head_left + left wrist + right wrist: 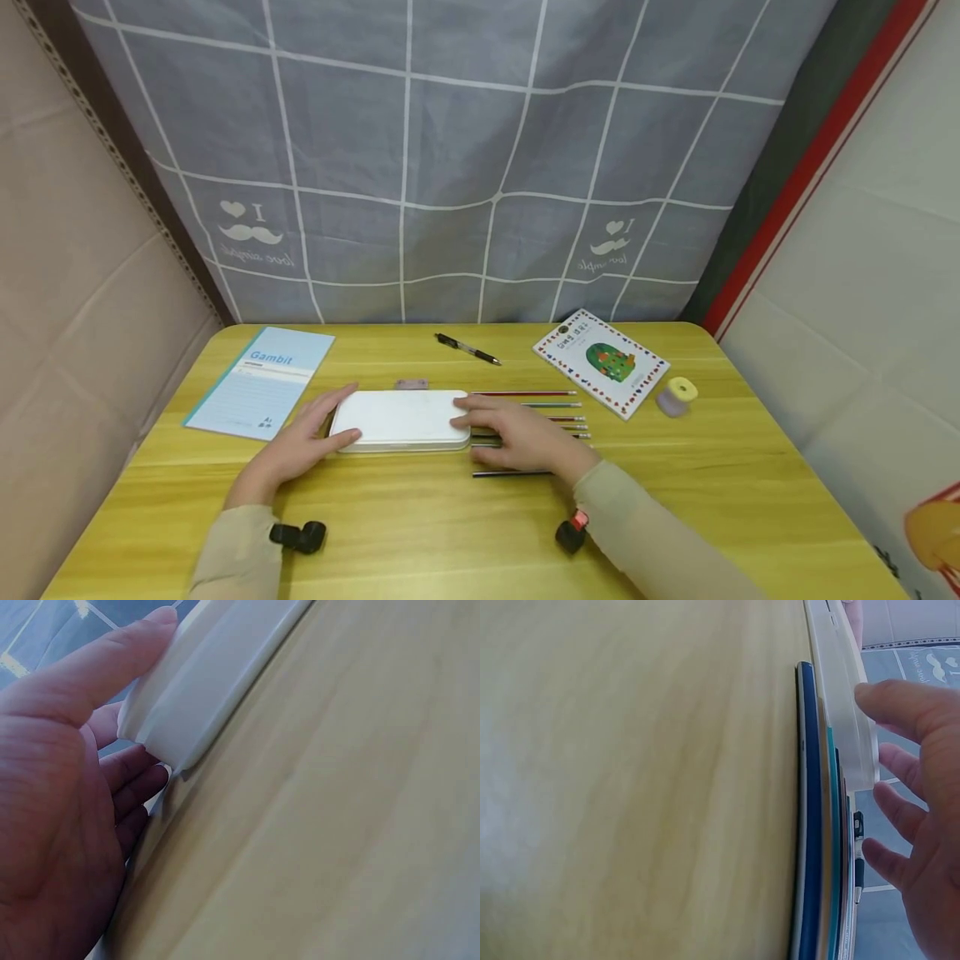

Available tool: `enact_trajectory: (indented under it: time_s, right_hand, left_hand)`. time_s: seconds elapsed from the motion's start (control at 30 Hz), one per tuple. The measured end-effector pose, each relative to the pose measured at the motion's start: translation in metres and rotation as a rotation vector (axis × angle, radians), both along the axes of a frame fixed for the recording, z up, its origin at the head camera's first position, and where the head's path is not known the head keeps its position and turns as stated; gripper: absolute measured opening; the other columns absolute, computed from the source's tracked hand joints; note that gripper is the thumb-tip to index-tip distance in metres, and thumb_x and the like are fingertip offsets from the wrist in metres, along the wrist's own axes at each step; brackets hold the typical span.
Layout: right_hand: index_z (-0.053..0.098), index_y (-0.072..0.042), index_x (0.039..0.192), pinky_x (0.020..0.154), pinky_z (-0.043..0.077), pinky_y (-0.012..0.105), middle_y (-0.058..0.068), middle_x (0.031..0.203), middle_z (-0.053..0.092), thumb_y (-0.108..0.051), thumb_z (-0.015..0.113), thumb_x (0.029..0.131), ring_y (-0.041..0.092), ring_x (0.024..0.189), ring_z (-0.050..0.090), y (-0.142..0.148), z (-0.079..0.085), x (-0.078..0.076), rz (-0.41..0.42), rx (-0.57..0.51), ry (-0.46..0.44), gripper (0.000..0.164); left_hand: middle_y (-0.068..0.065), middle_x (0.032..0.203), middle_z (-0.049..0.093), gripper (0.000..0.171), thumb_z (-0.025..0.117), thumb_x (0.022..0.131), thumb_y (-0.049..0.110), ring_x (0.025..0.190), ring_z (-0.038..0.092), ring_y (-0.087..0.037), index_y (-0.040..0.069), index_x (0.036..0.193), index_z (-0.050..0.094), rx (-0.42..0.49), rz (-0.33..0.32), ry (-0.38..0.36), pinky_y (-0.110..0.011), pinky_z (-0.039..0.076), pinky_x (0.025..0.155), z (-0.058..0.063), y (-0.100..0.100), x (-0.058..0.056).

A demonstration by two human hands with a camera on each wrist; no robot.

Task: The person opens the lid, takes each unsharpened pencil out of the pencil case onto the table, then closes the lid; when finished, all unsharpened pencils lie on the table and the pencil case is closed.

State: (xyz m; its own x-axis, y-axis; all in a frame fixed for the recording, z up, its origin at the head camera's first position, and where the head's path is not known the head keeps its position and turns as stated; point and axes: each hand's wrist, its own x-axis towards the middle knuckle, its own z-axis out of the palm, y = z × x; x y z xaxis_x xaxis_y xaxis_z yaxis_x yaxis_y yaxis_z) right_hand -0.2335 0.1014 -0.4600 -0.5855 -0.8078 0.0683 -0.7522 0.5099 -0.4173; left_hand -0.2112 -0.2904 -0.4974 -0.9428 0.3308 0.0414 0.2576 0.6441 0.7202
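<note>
A white pencil case [405, 419] lies lengthwise on the wooden table, its lid down. My left hand [306, 437] holds its left end, thumb on the front of the lid and forefinger round the back corner. In the left wrist view the other fingers [133, 784] curl at the end of the case, close to the tabletop. At the opposite end, my right hand [517, 433] reaches over several pencils [551, 405] with fingers spread, fingertips touching the lid. These pencils lie side by side, pointing toward the case, partly hidden under that hand.
A small sharpener-like piece [411, 384] sits behind the case. Farther back is a black pen [467, 348]. A blue notebook [258, 383] lies at left, a picture booklet [600, 362] at right beside a yellow-and-lilac roll [677, 397]. A grey checked cloth [450, 167] hangs behind the table.
</note>
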Motion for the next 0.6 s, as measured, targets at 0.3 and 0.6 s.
enact_trajectory:
  time_s: [0.3,0.6]
  right_hand:
    - [0.061,-0.017,0.147,0.121,0.036,0.043,0.005,0.164,0.042,-0.028,0.070,0.101,0.026,0.152,0.037,-0.0034,-0.0012,0.0040,0.003,-0.007,0.050,0.048]
    - [0.060,-0.016,0.147,0.121,0.036,0.043,0.006,0.165,0.041,-0.025,0.072,0.099,0.028,0.152,0.037,-0.0050,-0.0012,0.0092,-0.014,0.020,0.066,0.050]
  left_hand:
    - [-0.023,0.166,0.031,0.082,0.071,0.099,0.043,0.150,0.022,-0.051,0.010,0.164,0.033,0.003,-0.004,0.012,-0.077,0.022,0.113,-0.0002,-0.0003,0.0002]
    - [-0.022,0.166,0.031,0.083,0.070,0.099,0.047,0.150,0.023,-0.050,0.012,0.165,0.032,-0.023,-0.005,-0.005,-0.076,0.024,0.113,-0.0004,0.0012,-0.0006]
